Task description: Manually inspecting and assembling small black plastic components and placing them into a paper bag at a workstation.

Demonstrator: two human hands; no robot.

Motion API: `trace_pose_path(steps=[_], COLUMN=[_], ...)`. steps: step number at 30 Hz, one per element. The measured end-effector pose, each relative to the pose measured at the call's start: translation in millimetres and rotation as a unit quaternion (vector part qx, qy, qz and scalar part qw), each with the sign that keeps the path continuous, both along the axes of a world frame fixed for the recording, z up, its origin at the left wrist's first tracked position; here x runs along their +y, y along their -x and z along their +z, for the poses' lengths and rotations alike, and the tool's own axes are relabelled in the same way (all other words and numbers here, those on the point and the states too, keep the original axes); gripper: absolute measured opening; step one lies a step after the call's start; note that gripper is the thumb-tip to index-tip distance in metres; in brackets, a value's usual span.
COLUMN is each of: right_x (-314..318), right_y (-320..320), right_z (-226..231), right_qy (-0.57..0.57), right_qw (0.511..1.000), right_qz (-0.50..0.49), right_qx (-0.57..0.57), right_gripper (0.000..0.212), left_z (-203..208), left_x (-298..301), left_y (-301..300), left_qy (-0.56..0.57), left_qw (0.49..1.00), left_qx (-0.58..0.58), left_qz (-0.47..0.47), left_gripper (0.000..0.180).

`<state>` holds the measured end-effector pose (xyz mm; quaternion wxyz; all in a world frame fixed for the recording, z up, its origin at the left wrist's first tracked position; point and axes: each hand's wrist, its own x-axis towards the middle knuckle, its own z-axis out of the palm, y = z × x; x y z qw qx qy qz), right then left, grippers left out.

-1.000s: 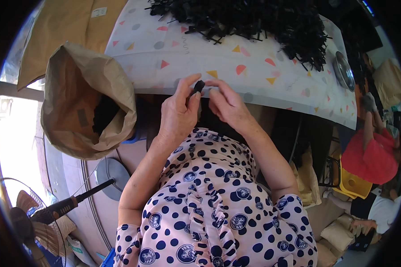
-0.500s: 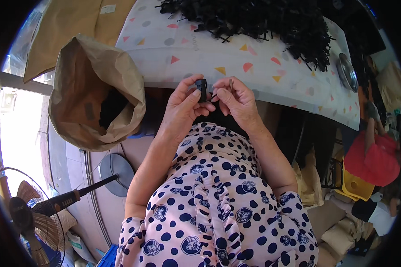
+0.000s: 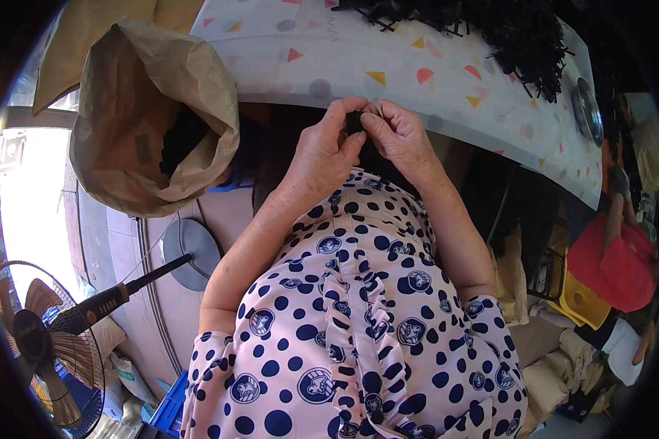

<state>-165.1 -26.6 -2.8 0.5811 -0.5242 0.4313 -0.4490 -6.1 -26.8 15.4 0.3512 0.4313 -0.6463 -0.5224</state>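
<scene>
Both hands meet just in front of the table's near edge. My left hand (image 3: 322, 150) is closed, its fingers curled round a small black plastic part (image 3: 353, 122) that is mostly hidden behind the fingers. Against it, my right hand (image 3: 401, 140) pinches with thumb and forefinger. A thin, narrow piece (image 3: 378, 107) shows at those fingertips, too small to name. On the table's far side lies a big heap of black plastic pieces (image 3: 523, 51) with thin prongs.
To the left stands an open brown paper sack (image 3: 95, 146) with black pieces inside. A patterned cloth covers the table (image 3: 388, 58); a round metal dish (image 3: 587, 113) sits at its right edge. A fan (image 3: 44, 344) is at lower left. A person in red (image 3: 615, 256) is at far right.
My hands have come together, the left turning so its back now covers most of the black part. The view has shifted, with the heap further up and right.
</scene>
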Motion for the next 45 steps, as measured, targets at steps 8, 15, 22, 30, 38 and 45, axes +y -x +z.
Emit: trace_pose_path(steps=[8, 15, 22, 30, 38, 45], right_x=[15.8, 13.0, -1.1, -25.3, -86.5, -187.2], right_y=[-6.8, -10.6, -47.2, -70.2, -9.4, 62.2], right_z=[12.9, 12.0, 16.4, 22.5, 20.2, 3.7], right_qy=[0.038, 0.075, 0.097, 0.1, 0.111, 0.193], right_qw=[0.995, 0.985, 0.985, 0.982, 0.962, 0.789], right_qz=[0.007, 0.02, -0.015, 0.023, -0.03, -0.194], right_qx=[0.09, 0.157, 0.14, 0.156, 0.249, 0.55], right_gripper=[0.025, 0.02, 0.012, 0.015, 0.022, 0.044], left_z=[-2.0, 3.0, 7.0, 0.1, 23.4, 5.2], left_x=[-5.5, -5.4, -6.8, -16.8, -25.3, -46.8], left_y=[-8.6, -13.1, -29.1, -46.1, -93.6, -202.9], left_qy=[-0.048, -0.042, 0.088, 0.169, 0.153, 0.157], left_qw=[0.997, 0.998, 0.991, 0.968, 0.942, 0.836], left_qx=[0.062, 0.031, -0.069, -0.087, -0.091, -0.373], left_qz=[-0.014, -0.023, 0.077, 0.162, 0.283, 0.369], left_gripper=[0.027, 0.023, 0.028, 0.031, 0.026, 0.031])
